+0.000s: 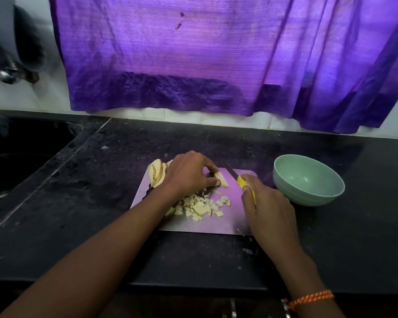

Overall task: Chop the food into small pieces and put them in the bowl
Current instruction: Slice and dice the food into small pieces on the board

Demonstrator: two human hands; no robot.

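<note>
Pinching a light, firm, likely slippery slice, left hand steadies it; right hand grips the knife handle.

This is a kitchen in a home. A long black stone table runs along a white wall. A dark sink is set into it on the left. A shiny tap sticks out above the sink. A purple curtain hangs over a window. A cutting board with chopped food and a green bowl sit on the table.
</note>
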